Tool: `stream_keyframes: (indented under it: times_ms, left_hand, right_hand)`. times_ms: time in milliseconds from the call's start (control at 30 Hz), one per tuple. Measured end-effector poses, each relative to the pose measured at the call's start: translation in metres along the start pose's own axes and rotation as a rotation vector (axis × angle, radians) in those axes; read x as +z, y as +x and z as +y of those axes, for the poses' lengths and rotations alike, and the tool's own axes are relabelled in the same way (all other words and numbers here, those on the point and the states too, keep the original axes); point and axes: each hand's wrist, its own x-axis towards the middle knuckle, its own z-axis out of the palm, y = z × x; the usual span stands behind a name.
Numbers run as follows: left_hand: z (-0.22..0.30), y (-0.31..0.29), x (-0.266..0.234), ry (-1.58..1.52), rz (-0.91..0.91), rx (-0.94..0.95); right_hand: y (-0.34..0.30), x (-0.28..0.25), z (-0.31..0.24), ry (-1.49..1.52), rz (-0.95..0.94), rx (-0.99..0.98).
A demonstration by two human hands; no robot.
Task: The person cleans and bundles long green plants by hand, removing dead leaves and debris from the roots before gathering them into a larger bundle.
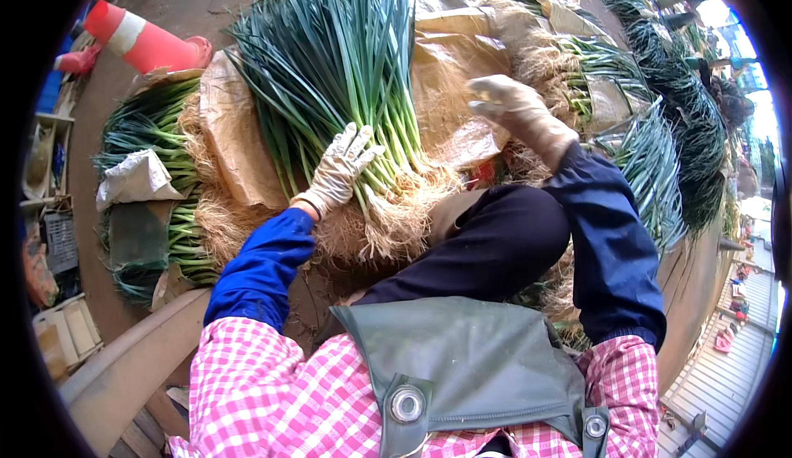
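Observation:
A big spread bunch of green onions (363,70), dark leaves pointing away and pale roots toward me, lies in front of my knees on brown wrapping sheets (450,78). My left hand (337,169), in a pale work glove smudged with dirt, rests on the lower stalks with its fingers spread. Over the sheet to the right of the bunch, my right hand (516,107), gloved too, is raised with fingers stretched to the left. Nothing shows in it, and it is apart from the stalks.
Wrapped green onion bundles (177,120) are stacked at left, with more bundles (590,66) at right. A long row of green onions (697,136) runs along the far right. A red and white traffic cone (153,41) lies tipped at upper left. Crates (62,239) line the left edge.

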Motion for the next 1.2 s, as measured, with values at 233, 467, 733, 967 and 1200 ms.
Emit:
stream_keyframes:
  times_ms: [233,467,733,967,1200]
  left_hand:
    - [0.004,-0.008,-0.027,0.060,0.124,-0.096]
    - [0.092,0.036,-0.003,-0.236,-0.025,0.227]
    - [0.115,0.033,0.003,0.107,-0.290,0.716]
    - [0.155,0.092,-0.054,-0.230,-1.193,-0.087]
    - [0.182,0.271,-0.017,-0.051,-0.430,0.728]
  right_hand:
    - [-0.173,0.015,0.064,0.256,0.114,0.466]
    - [-0.301,0.061,0.062,0.414,0.348,0.756]
    - [-0.404,0.065,0.072,0.353,0.725,0.865]
    - [-0.418,0.037,0.110,0.133,0.969,1.208]
    - [-0.350,0.007,0.142,0.238,0.555,1.323]
